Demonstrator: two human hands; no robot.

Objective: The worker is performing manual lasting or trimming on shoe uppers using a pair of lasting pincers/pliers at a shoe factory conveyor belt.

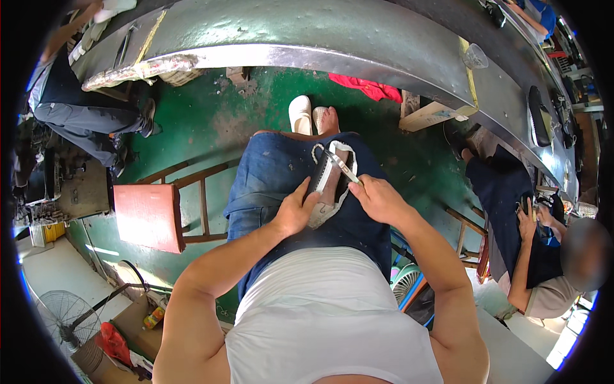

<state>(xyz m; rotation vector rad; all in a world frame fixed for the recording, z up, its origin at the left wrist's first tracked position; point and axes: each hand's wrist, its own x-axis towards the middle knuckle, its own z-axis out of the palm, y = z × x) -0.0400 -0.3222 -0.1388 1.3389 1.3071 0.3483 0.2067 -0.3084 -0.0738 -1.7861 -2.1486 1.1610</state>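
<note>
Across my lap lies a shoe upper (323, 216) with a black side, a pale whitish toe part near me and a brownish long face turned up. It looks like a shoe on its last with the underside up, though I cannot be sure. My left hand (295, 209) grips its left side, fingers wrapped round the edge. In my right hand (378, 197) is a slim shiny metal tool (344, 166), pinched at its near end and slanting over the far part of the shoe. A white cord loop (316, 150) stands out at the far end.
A long metal bench (275, 32) runs ahead. A brown-topped stool (147, 217) stands left, with a standing fan (67, 320) behind it. A seated person (505, 211) works at right; another person (89, 121) stands far left. Red cloth (368, 88) lies under the bench.
</note>
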